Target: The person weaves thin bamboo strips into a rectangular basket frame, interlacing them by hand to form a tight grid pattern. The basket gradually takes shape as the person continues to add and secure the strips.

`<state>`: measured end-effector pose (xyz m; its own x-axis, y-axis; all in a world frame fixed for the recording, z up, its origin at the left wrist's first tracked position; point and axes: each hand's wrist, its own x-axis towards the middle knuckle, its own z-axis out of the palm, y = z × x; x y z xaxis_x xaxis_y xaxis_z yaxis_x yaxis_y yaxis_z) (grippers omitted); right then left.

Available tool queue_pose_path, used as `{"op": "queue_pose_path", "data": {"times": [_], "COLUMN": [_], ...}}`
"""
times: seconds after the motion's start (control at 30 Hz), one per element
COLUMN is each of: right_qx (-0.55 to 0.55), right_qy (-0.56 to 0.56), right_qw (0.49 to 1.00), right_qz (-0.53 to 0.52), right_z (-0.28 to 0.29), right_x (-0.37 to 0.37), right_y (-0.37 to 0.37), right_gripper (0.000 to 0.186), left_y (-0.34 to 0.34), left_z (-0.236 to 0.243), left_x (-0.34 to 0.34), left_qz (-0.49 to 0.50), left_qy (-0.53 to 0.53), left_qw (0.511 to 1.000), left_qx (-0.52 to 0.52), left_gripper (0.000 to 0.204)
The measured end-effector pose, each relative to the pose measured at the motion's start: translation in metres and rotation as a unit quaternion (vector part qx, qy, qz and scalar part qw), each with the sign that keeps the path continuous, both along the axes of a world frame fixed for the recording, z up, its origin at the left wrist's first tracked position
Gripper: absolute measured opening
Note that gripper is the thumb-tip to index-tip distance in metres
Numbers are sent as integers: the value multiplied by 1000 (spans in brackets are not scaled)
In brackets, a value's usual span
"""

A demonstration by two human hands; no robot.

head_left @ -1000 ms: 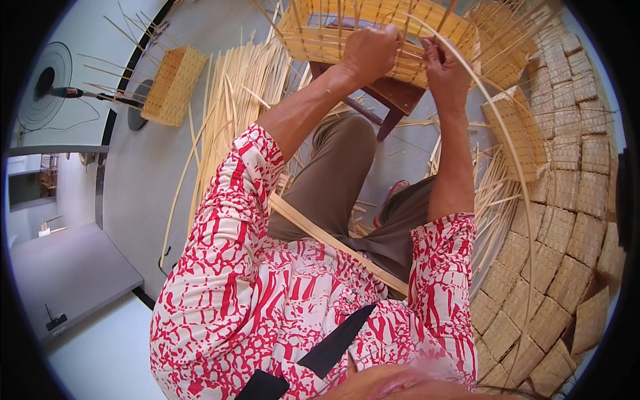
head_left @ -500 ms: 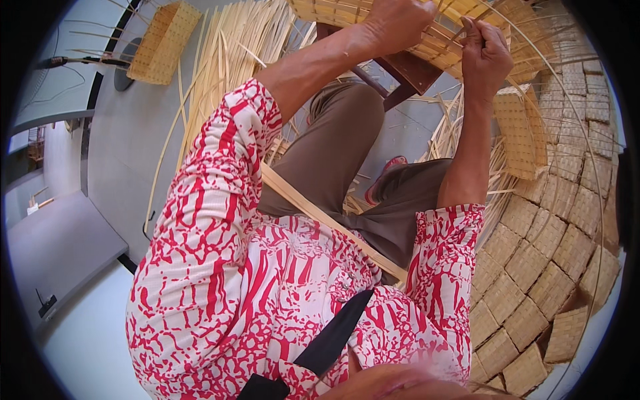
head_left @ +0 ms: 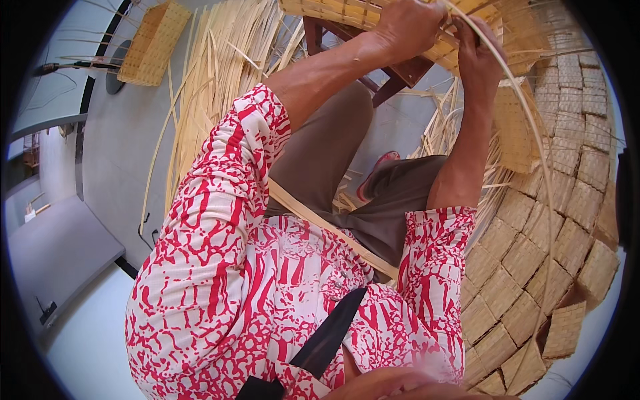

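A half-woven yellow bamboo basket lies at the top of the view, over a dark wooden stool. My left hand is closed at the basket's edge, its fingertips pinching a long bamboo strip. Close beside it on the right, my right hand is also closed, thumb and fingers pressed together on the weaving; exactly what they grip is hidden. From the hands the strip arcs over my right wrist and down the right side. Loose strip ends fan out beyond the right hand.
Long pale bamboo strips lie in a heap on the floor at left. A woven basket stands at the upper left, another beside my right forearm. Rows of small woven boxes cover the right side. A flat strip crosses my lap.
Both hands have shifted slightly up, the right one also a little left. The long strip now arcs nearer to me and passes in front of my right hand. The whole view has moved slightly.
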<state>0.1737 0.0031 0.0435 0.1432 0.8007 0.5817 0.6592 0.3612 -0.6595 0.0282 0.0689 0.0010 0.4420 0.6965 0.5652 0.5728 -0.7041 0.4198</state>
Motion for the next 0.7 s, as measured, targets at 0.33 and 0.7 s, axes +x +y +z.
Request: {"op": "queue_pose_path", "data": {"times": [0.33,0.7], "right_qx": [73,14], "right_qy": [-19,-5], "right_qw": [994,991], "right_qz": [-77,-135], "right_z": [3,-9], "right_x": [-19,-11], "right_y": [-6,4], "right_gripper": [11,10], "left_y": [-18,-18], "left_z": [14,13], "left_x": [-4,1], "left_qz": [-59,-4], "left_qy": [-87,46], "left_qw": [992,999], "left_qx": [65,11], "left_gripper": [17,24]}}
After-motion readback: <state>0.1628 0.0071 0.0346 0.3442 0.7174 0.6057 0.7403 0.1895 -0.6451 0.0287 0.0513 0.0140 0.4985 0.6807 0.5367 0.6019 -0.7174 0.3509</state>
